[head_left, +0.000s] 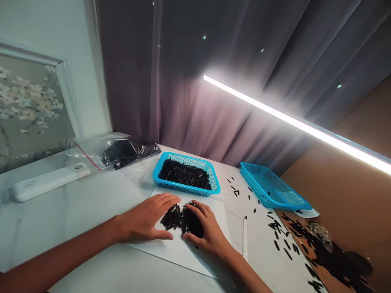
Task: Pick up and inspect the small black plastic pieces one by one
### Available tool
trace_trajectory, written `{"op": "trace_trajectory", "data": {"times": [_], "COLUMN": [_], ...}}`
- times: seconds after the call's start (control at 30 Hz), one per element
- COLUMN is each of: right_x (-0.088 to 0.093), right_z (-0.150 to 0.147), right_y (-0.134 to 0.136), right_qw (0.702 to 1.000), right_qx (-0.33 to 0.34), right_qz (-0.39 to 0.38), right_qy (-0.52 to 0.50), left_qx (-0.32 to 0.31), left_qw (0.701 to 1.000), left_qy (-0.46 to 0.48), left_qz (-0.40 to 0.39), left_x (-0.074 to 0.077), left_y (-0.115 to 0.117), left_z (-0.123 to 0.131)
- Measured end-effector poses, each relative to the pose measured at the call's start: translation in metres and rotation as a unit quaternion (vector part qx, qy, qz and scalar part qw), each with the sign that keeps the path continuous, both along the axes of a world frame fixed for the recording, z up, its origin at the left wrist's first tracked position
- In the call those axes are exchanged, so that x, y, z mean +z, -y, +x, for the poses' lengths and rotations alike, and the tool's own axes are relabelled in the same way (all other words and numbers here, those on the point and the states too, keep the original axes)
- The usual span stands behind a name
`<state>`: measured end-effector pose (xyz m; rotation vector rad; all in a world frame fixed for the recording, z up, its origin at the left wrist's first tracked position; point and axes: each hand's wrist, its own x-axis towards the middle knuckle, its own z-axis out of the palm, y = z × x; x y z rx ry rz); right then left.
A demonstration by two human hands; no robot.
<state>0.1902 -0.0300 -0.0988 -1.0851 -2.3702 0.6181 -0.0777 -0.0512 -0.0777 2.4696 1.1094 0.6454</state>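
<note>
My left hand [145, 217] and my right hand [211, 231] curve around a small heap of short black strips [172, 218] from either side. The heap lies on a white sheet [177, 250] on the table. On the left hand, the thumb stands apart from the outstretched fingers, beside the heap. Thumb and fingers of the right hand are spread around a dark cluster of the strips; part of it is hidden by the hand. Just beyond, a blue plastic basket [187, 189] holds many similar black strips.
Another blue basket [269, 199] stands at the right edge, with loose strips [276, 224] scattered before it. A white-handled tool [245, 238] lies right of the sheet. At back left are a zip bag [131, 152] of black material and a white oblong device [50, 182]. A bright tube light [284, 116] hangs above.
</note>
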Motion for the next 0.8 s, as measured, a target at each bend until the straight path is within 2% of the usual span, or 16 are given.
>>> {"op": "trace_trajectory", "data": {"times": [0.07, 0.17, 0.3, 0.43, 0.57, 0.7, 0.8], "right_x": [0.001, 0.000, 0.004, 0.014, 0.023, 0.031, 0.035], "right_z": [-0.011, -0.022, -0.021, -0.013, -0.014, -0.019, -0.023], "right_y": [-0.004, -0.008, -0.012, -0.013, -0.015, -0.018, -0.018], "right_qw": [1.000, 0.997, 0.985, 0.951, 0.876, 0.766, 0.681], "right_qx": [-0.003, -0.017, -0.040, -0.086, -0.140, -0.166, -0.176], "right_qz": [-0.002, -0.015, -0.058, -0.130, -0.241, -0.374, -0.452], "right_qy": [-0.024, -0.071, -0.157, -0.266, -0.394, -0.497, -0.548], "left_qx": [0.031, 0.058, 0.063, 0.063, 0.079, 0.097, 0.104], "left_qw": [0.998, 0.996, 0.996, 0.994, 0.990, 0.985, 0.984], "left_qy": [-0.001, 0.012, 0.059, 0.079, 0.095, 0.109, 0.116], "left_qz": [-0.052, -0.064, -0.035, -0.042, -0.068, -0.091, -0.088], "left_x": [-0.010, -0.016, -0.016, -0.014, -0.012, -0.009, 0.000], "left_y": [0.010, 0.015, 0.011, 0.007, 0.002, -0.007, -0.013], "left_z": [-0.013, -0.018, -0.005, 0.000, 0.003, 0.015, 0.028]}}
